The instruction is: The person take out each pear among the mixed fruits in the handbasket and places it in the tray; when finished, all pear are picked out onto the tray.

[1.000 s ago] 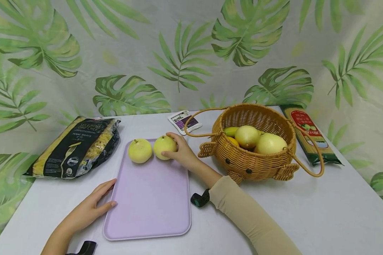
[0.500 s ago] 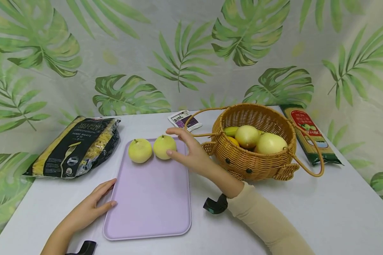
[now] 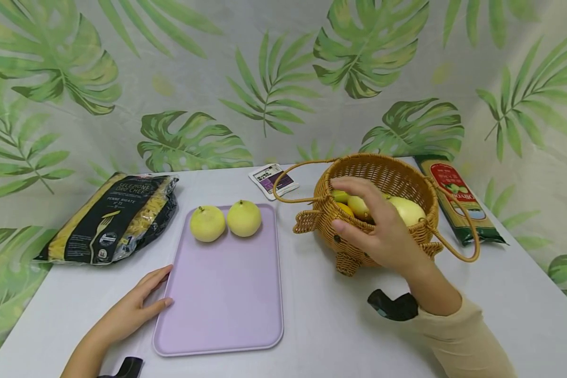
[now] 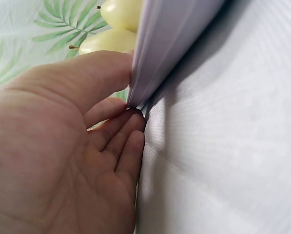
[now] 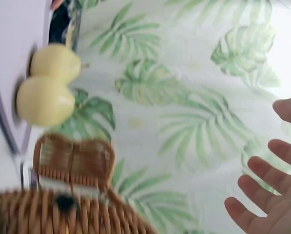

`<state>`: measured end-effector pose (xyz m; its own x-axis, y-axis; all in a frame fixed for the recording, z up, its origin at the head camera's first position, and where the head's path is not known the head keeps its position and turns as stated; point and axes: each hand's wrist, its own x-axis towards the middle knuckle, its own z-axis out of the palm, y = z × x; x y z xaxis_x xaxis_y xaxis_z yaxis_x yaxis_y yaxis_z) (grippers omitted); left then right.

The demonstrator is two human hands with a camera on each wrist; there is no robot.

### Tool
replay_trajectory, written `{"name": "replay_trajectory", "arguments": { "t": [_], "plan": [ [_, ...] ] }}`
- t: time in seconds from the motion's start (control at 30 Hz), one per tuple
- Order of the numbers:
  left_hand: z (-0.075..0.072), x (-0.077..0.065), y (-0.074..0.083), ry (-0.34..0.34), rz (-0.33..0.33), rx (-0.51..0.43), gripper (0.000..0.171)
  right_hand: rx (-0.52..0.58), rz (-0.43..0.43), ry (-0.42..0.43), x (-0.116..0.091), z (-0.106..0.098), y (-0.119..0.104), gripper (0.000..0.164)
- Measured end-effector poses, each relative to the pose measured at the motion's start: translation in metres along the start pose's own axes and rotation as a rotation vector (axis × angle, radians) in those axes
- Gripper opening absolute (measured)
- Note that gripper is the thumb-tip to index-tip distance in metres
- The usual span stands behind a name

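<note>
Two round, yellow-green pears, a left one (image 3: pixel 207 223) and a right one (image 3: pixel 243 218), sit side by side at the far end of a lilac tray (image 3: pixel 224 299). My left hand (image 3: pixel 133 303) rests at the tray's left edge; its thumb touches the rim in the left wrist view. Over the front of a wicker basket (image 3: pixel 378 168) hovers my right hand (image 3: pixel 382 228), fingers spread and holding nothing. It partly covers the fruit inside: a large pale yellow fruit (image 3: pixel 407 211), a smaller pale one, a green-yellow long one and something orange.
A black bag of penne pasta (image 3: pixel 108 220) lies to the left. Behind the tray is a small white and purple packet (image 3: pixel 274 180). A green and red package (image 3: pixel 458 194) lies right of the basket. The basket's handles (image 3: pixel 472 239) stick out at both sides.
My right hand let go of the right pear, leaving it on the tray, then moved right until it is over the basket. My left hand stayed at the tray's edge.
</note>
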<state>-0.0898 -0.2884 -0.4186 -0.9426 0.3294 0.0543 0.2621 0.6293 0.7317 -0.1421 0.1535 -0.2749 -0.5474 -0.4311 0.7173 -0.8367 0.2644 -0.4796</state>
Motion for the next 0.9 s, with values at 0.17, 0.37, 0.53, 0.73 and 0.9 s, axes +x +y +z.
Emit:
{"name": "replay_trajectory", "arguments": {
  "t": [0.17, 0.37, 0.53, 0.73, 0.9],
  "plan": [
    [0.0, 0.001, -0.003, -0.002, -0.014, 0.023, 0.065, -0.151, 0.153, 0.001, -0.018, -0.03, 0.015, 0.059],
    [0.0, 0.0, -0.002, 0.004, -0.009, 0.029, 0.065, -0.233, 0.242, -0.023, -0.028, -0.052, 0.032, 0.063],
    [0.0, 0.001, -0.002, -0.001, -0.003, 0.019, 0.065, -0.251, 0.323, -0.055, -0.032, -0.065, 0.039, 0.06],
    [0.0, 0.002, -0.003, -0.006, -0.011, 0.012, 0.065, -0.219, 0.462, -0.098, -0.037, -0.078, 0.047, 0.057],
    [-0.001, 0.001, -0.004, -0.003, -0.011, 0.015, 0.065, -0.145, 0.576, -0.127, -0.039, -0.084, 0.05, 0.055]
  ]
}}
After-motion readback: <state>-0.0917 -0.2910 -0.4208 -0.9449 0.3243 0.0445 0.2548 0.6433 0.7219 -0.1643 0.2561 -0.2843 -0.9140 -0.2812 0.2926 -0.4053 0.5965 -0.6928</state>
